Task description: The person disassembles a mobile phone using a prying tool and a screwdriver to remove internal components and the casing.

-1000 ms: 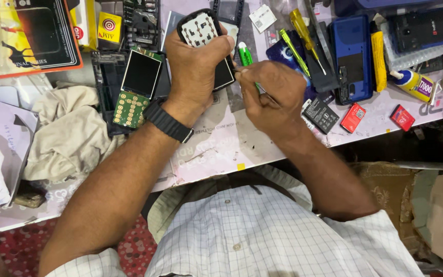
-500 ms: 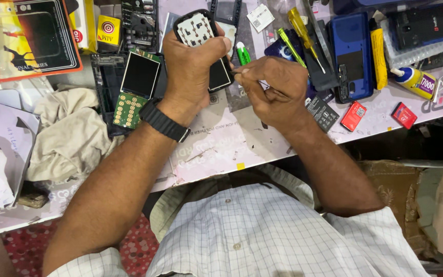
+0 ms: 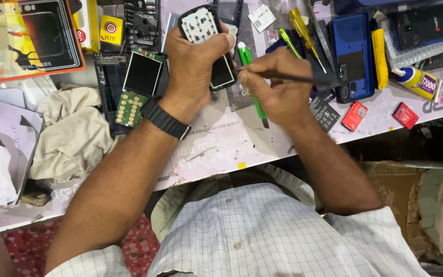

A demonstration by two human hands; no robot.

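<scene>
glossy plastic phone [image 3: 201, 25], crumpled matt cloth [image 3: 73, 136]

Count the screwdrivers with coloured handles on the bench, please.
2: a green screwdriver lying partly under the right hand, and a yellow screwdriver further back near the blue phone. Clutter may hide more.

A flat orange-and-yellow blister package [image 3: 24, 38] with a black inset lies at the far left of the bench. Right of it stands a small yellow box [image 3: 111, 30] with a red-and-white target mark. A bare dark phone screen [image 3: 142, 74] sits on a green keypad board. A white square label [image 3: 261, 18] lies farther right. The glue bottle [image 3: 415, 82] carries a purple-and-yellow label.
</scene>
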